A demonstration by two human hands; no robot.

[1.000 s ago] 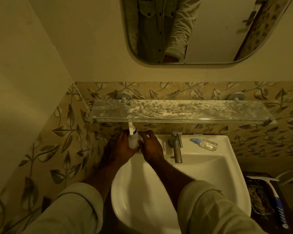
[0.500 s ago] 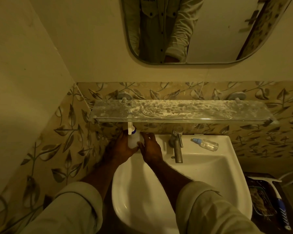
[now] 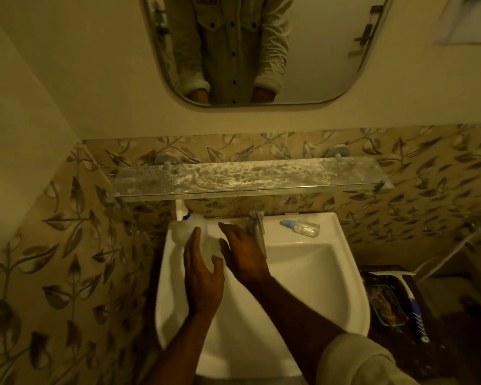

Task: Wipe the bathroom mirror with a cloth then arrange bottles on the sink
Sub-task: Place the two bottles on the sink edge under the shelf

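Note:
A white spray bottle with a white nozzle stands on the back left corner of the white sink, just under the shelf. My left hand is open in front of it, fingers apart, fingertips close to the bottle. My right hand is open beside it on the right, over the sink's back rim. A small clear bottle with a blue cap lies on its side at the back right of the sink. The mirror hangs above and reflects a person's shirt and sleeves.
A dusty glass shelf juts out over the sink's back edge. The metal tap stands between the two bottles. At the right, a dark surface holds a squeegee with a blue handle and a dish.
Both hands have let go of the spray bottle and drawn back toward me with fingers spread. The bottle stays standing on the sink's left corner. The camera has tilted up.

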